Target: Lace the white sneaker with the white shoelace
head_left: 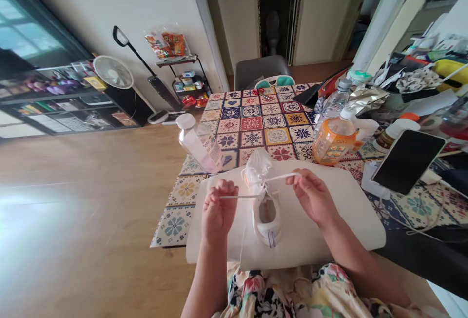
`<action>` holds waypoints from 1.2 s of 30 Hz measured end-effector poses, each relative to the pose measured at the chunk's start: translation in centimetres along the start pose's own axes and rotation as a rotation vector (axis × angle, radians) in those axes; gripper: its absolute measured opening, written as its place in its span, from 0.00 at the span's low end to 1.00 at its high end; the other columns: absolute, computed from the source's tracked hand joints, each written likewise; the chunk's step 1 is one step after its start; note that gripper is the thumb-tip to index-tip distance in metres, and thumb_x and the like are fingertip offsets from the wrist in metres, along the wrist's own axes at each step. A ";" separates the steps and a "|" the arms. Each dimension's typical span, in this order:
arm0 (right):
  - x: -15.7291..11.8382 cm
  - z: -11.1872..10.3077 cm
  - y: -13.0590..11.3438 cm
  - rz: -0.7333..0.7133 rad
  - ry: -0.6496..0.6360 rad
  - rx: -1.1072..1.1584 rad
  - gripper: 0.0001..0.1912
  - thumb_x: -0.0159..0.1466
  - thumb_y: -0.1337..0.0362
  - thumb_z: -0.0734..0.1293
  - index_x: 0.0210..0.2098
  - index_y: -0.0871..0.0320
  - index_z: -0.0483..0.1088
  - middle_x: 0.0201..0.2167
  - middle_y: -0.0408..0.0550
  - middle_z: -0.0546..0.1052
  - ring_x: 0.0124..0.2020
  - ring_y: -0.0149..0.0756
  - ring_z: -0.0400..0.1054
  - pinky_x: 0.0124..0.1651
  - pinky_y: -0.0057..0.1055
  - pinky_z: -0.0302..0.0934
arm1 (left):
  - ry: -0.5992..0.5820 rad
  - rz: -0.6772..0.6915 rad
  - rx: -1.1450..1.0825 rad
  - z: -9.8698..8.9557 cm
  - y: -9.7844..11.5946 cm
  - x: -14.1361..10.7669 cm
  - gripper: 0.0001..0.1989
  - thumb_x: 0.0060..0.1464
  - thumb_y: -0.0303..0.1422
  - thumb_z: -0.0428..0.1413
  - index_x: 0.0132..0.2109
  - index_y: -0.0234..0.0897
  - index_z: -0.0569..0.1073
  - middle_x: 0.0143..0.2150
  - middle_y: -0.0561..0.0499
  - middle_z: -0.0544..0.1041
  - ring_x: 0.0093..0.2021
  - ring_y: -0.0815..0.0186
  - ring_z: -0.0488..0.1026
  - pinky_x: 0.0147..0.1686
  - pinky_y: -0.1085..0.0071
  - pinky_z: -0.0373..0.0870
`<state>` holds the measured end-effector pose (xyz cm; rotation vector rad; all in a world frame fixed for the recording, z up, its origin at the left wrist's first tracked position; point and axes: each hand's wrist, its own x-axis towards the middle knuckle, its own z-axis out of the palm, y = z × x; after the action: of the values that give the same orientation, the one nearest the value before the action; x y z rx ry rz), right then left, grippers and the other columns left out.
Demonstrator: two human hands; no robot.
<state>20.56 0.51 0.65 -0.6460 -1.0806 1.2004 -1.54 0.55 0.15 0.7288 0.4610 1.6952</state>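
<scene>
A white sneaker (258,163) stands on a white sheet (314,240), its toe pointing away from me and its heel toward me. My left hand (219,208), left of the shoe, is closed on one end of the white shoelace (243,196), which runs level to the shoe's tongue. On the other side, my right hand (312,192) pinches the other lace end, stretched up and out to the right. Both lace ends look taut and meet in a crossing or knot near the shoe's opening; which of the two I cannot tell.
A clear bottle with a pink label (201,145) stands left of the sheet. To the right are an orange-labelled bottle (334,137), a water bottle (334,98) and a propped phone (408,162) with cables. Red-handled scissors (260,92) lie at the patterned table's far end.
</scene>
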 end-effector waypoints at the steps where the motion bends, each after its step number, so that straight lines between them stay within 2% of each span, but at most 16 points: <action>1: 0.1 -0.1 -0.3 -0.041 0.088 0.064 0.15 0.65 0.51 0.69 0.29 0.54 0.69 0.27 0.42 0.68 0.32 0.35 0.66 0.41 0.34 0.64 | 0.039 0.041 -0.027 0.0 0.5 0.0 0.16 0.44 0.41 0.70 0.23 0.39 0.73 0.27 0.57 0.63 0.30 0.72 0.65 0.35 0.74 0.69; 3: 0.3 -0.2 -0.9 -0.103 0.238 0.128 0.15 0.65 0.51 0.69 0.28 0.53 0.67 0.23 0.40 0.64 0.27 0.33 0.62 0.36 0.33 0.63 | 0.040 0.123 -0.022 0.1 1.2 -0.1 0.16 0.43 0.41 0.70 0.22 0.40 0.73 0.24 0.58 0.60 0.26 0.74 0.63 0.31 0.76 0.68; 4: 0.3 -0.3 -1.0 -0.120 0.292 0.127 0.14 0.64 0.52 0.69 0.28 0.53 0.67 0.22 0.40 0.63 0.25 0.32 0.60 0.32 0.31 0.62 | -0.014 0.152 0.004 0.1 1.5 -0.2 0.15 0.43 0.41 0.70 0.22 0.40 0.74 0.22 0.58 0.59 0.24 0.74 0.62 0.28 0.77 0.67; 6: 0.0 -0.2 -1.2 -0.143 0.347 0.046 0.12 0.64 0.53 0.69 0.29 0.53 0.68 0.22 0.39 0.64 0.21 0.29 0.55 0.25 0.28 0.55 | -0.206 0.141 0.108 0.3 1.8 -0.7 0.12 0.46 0.40 0.69 0.23 0.41 0.77 0.19 0.58 0.61 0.21 0.74 0.61 0.23 0.77 0.65; 8: -0.6 0.1 -1.2 -0.152 0.283 -0.144 0.10 0.66 0.56 0.69 0.31 0.53 0.71 0.23 0.40 0.68 0.21 0.28 0.56 0.23 0.27 0.52 | -0.361 0.008 0.283 0.8 1.6 -1.3 0.07 0.47 0.38 0.69 0.30 0.41 0.81 0.18 0.55 0.67 0.20 0.72 0.65 0.22 0.75 0.65; 9: -0.9 0.3 -1.2 -0.158 0.199 -0.274 0.08 0.66 0.58 0.69 0.32 0.53 0.72 0.24 0.41 0.70 0.21 0.29 0.58 0.24 0.27 0.53 | -0.383 -0.086 0.376 1.1 1.4 -1.6 0.09 0.46 0.37 0.69 0.35 0.40 0.83 0.20 0.54 0.71 0.20 0.71 0.67 0.22 0.74 0.66; 12: -1.8 1.3 -1.4 -0.274 -0.161 -0.641 0.05 0.67 0.64 0.67 0.36 0.54 0.75 0.26 0.44 0.73 0.26 0.32 0.65 0.29 0.29 0.59 | -0.301 -0.301 0.543 2.5 0.4 -2.2 0.19 0.44 0.38 0.70 0.43 0.36 0.82 0.23 0.52 0.76 0.21 0.70 0.69 0.24 0.73 0.69; 14: -2.0 1.8 -1.5 -0.404 -0.332 -0.778 0.07 0.68 0.67 0.64 0.40 0.54 0.75 0.29 0.46 0.76 0.28 0.33 0.68 0.32 0.30 0.63 | -0.243 -0.311 0.568 3.4 -0.1 -2.4 0.16 0.45 0.40 0.69 0.39 0.36 0.82 0.24 0.51 0.77 0.22 0.70 0.70 0.25 0.74 0.69; 16: -2.0 2.0 -1.6 -0.465 -0.403 -0.823 0.08 0.68 0.68 0.62 0.44 0.55 0.73 0.32 0.48 0.77 0.32 0.35 0.70 0.35 0.31 0.65 | -0.199 -0.274 0.593 3.8 -0.4 -2.4 0.12 0.45 0.40 0.69 0.32 0.35 0.80 0.25 0.51 0.78 0.25 0.70 0.72 0.27 0.75 0.69; 18: -2.0 1.9 -1.6 -0.438 -0.417 -0.830 0.08 0.69 0.68 0.62 0.45 0.56 0.71 0.34 0.49 0.77 0.34 0.36 0.71 0.37 0.32 0.66 | -0.186 -0.234 0.630 4.0 -0.5 -2.4 0.11 0.46 0.38 0.69 0.29 0.35 0.79 0.25 0.51 0.77 0.26 0.69 0.73 0.28 0.75 0.70; 21: -2.1 1.9 -1.4 -0.377 -0.379 -0.794 0.07 0.70 0.67 0.60 0.40 0.56 0.70 0.31 0.47 0.75 0.31 0.34 0.69 0.35 0.30 0.64 | -0.236 -0.204 0.698 4.0 -0.5 -2.6 0.08 0.49 0.35 0.67 0.30 0.35 0.78 0.27 0.51 0.77 0.28 0.69 0.73 0.30 0.74 0.70; 24: -2.2 2.1 -1.1 -0.288 -0.239 -0.726 0.09 0.70 0.66 0.61 0.33 0.56 0.68 0.25 0.43 0.71 0.26 0.31 0.65 0.29 0.27 0.60 | -0.321 -0.172 0.757 3.7 -0.5 -2.9 0.06 0.53 0.33 0.64 0.32 0.36 0.77 0.30 0.49 0.78 0.31 0.66 0.74 0.33 0.71 0.71; 27: -2.2 2.2 -1.1 -0.218 -0.137 -0.706 0.08 0.68 0.64 0.64 0.31 0.56 0.68 0.23 0.40 0.69 0.22 0.28 0.61 0.25 0.25 0.56 | -0.384 -0.093 0.806 3.6 -0.4 -3.1 0.04 0.55 0.31 0.62 0.33 0.36 0.78 0.32 0.48 0.79 0.33 0.64 0.76 0.35 0.69 0.72; 29: -2.1 2.2 -1.3 -0.216 -0.185 -0.704 0.05 0.68 0.65 0.64 0.35 0.55 0.70 0.25 0.41 0.72 0.24 0.29 0.63 0.27 0.26 0.58 | -0.381 -0.027 0.847 3.8 -0.2 -3.1 0.02 0.56 0.30 0.61 0.35 0.38 0.79 0.32 0.48 0.79 0.33 0.64 0.76 0.36 0.69 0.71; 32: -1.9 2.1 -1.6 -0.257 -0.322 -0.689 0.06 0.68 0.67 0.62 0.41 0.54 0.71 0.33 0.46 0.76 0.33 0.34 0.69 0.36 0.30 0.64 | -0.327 0.067 0.910 4.2 0.0 -2.7 0.02 0.54 0.29 0.62 0.35 0.39 0.81 0.31 0.49 0.80 0.32 0.64 0.75 0.35 0.70 0.71; 36: -1.7 2.1 -1.4 -0.280 -0.366 -0.714 0.06 0.65 0.70 0.64 0.39 0.54 0.70 0.36 0.48 0.75 0.39 0.37 0.71 0.41 0.34 0.67 | -0.275 0.085 0.925 4.6 0.0 -2.4 0.03 0.51 0.29 0.64 0.30 0.39 0.80 0.28 0.50 0.79 0.31 0.65 0.75 0.34 0.70 0.71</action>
<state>19.27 -1.76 2.16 -0.7909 -1.8772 0.6815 1.86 -2.16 2.95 1.6366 1.0450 1.3754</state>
